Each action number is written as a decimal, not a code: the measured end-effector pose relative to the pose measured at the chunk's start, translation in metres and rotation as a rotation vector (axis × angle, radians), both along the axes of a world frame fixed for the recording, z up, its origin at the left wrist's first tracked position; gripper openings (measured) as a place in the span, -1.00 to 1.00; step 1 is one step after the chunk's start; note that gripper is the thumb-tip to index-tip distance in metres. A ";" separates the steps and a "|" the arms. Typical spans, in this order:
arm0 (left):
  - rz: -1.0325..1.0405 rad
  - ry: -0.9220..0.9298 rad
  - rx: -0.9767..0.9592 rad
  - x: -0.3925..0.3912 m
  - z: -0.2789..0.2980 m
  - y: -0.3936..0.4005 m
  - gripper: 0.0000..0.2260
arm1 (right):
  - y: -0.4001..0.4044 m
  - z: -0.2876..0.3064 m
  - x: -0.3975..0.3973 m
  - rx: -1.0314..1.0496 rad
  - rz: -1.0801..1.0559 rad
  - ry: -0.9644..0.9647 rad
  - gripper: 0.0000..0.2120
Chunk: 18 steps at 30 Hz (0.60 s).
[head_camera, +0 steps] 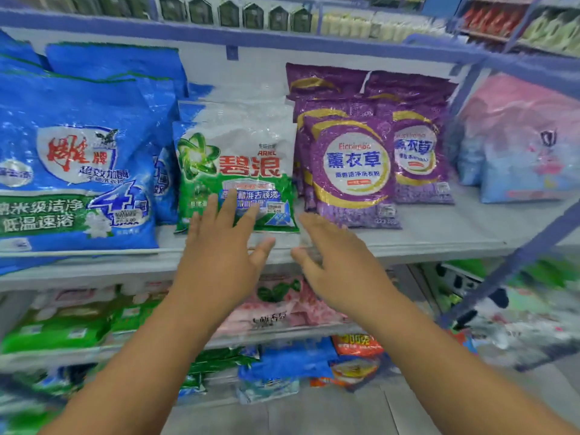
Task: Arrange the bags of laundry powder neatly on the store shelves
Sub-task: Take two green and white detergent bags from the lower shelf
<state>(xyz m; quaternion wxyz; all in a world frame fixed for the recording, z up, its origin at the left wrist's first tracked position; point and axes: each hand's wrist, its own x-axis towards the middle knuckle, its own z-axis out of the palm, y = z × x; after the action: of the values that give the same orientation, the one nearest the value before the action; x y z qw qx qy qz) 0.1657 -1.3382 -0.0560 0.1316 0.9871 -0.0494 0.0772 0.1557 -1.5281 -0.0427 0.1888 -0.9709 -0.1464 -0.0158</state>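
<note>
A green and white bag of laundry powder stands upright at the middle of the grey shelf, with more of its kind behind it. My left hand is open, fingers spread in front of that bag's lower part; whether they touch it I cannot tell. My right hand is open too, held just below the bag's right corner and beside the purple lavender bags. Big blue bags fill the shelf's left side.
Pink and light blue packs sit at the shelf's right end behind a slanted blue frame bar. Lower shelves hold green, pink and blue bags. Boxes and bottles line the top shelf.
</note>
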 end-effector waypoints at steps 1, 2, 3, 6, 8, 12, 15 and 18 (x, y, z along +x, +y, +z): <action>0.005 -0.018 -0.005 -0.010 -0.002 -0.012 -0.40 | -0.011 -0.002 -0.008 -0.017 0.015 -0.009 -0.40; 0.009 -0.028 0.007 -0.021 -0.006 -0.026 -0.39 | -0.024 -0.004 -0.016 -0.036 0.024 -0.016 -0.39; 0.011 -0.027 0.027 -0.033 -0.008 -0.042 -0.39 | -0.040 -0.008 -0.024 -0.047 0.029 -0.016 -0.38; 0.019 0.027 0.088 -0.067 -0.022 -0.093 -0.39 | -0.096 -0.022 -0.050 -0.043 0.020 -0.006 -0.38; 0.022 0.034 0.088 -0.084 -0.037 -0.129 -0.39 | -0.139 -0.035 -0.066 -0.040 -0.009 0.024 -0.38; -0.006 0.145 0.044 -0.111 -0.063 -0.202 -0.39 | -0.223 -0.054 -0.102 -0.010 -0.116 0.125 -0.38; -0.048 0.187 0.006 -0.126 -0.074 -0.254 -0.39 | -0.271 -0.062 -0.124 0.081 -0.215 0.190 -0.37; -0.138 0.237 -0.013 -0.131 -0.085 -0.300 -0.41 | -0.304 -0.074 -0.140 0.119 -0.322 0.211 -0.38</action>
<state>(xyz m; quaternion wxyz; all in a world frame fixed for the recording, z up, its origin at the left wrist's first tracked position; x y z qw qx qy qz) 0.0346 -1.6383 -0.1407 0.1478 0.9826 -0.1009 -0.0491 0.0161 -1.8319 -0.1167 0.2553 -0.9652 0.0324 0.0473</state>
